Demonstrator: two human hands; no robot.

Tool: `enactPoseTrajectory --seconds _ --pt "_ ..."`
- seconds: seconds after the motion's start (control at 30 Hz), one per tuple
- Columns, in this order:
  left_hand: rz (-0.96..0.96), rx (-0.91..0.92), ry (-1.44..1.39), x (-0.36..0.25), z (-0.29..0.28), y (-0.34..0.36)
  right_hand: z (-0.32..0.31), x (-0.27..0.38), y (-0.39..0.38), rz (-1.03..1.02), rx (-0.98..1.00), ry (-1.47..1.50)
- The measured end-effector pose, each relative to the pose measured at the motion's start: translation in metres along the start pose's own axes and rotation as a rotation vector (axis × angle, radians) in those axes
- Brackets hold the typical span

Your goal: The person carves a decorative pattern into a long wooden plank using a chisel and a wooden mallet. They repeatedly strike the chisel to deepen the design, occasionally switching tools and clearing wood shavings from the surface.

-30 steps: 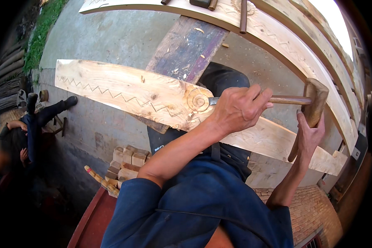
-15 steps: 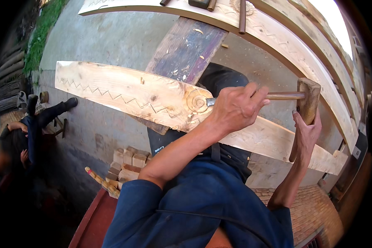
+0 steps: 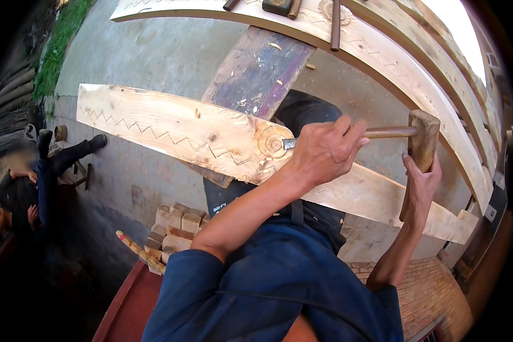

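I get soft daylight, glare (image 3: 460,28) burnt white at two o'clock, heavy shadow (image 3: 45,279) around eight, and boards (image 3: 439,68) bowed by fisheye distortion.

Grey floor (image 3: 154,51) in daylight, green grass (image 3: 58,48) upper left, tan brickwork (image 3: 427,288) lower right.

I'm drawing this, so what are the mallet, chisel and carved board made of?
Mallet: probably worn wood, brown with a dull surface.
Chisel: likely metal blade, grey and shiny; handle seemingly smooth brown wood.
Carved board: pale, bare wood, showing grain and knots.
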State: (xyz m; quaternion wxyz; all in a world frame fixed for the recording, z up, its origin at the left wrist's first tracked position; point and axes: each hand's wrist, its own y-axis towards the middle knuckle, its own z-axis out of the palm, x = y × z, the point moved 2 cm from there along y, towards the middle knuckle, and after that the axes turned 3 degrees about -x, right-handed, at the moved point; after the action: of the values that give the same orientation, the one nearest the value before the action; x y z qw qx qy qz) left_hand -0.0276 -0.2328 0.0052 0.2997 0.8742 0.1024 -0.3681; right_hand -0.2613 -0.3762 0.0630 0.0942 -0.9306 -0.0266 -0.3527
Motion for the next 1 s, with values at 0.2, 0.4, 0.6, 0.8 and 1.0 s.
enactPoseTrajectory --seconds 0.2,0.4,0.6,0.8,1.0 --pt "-0.001 -0.011 -0.004 0.0 0.001 -0.001 0.007 0.007 -0.006 -0.072 0.036 -0.016" --pt "0.166 -0.085 0.278 -0.009 -0.006 -0.007 0.001 -0.001 -0.013 0.029 -0.031 0.085" --pt "0.199 -0.025 0.114 -0.01 0.005 -0.008 0.001 -0.02 -0.01 0.106 -0.013 0.09" --pt "0.158 0.014 0.029 -0.009 0.001 -0.009 0.008 -0.008 -0.019 0.071 -0.021 0.123" --pt "0.138 0.09 -0.062 -0.007 -0.007 -0.01 -0.001 -0.015 -0.022 0.076 -0.03 0.109"
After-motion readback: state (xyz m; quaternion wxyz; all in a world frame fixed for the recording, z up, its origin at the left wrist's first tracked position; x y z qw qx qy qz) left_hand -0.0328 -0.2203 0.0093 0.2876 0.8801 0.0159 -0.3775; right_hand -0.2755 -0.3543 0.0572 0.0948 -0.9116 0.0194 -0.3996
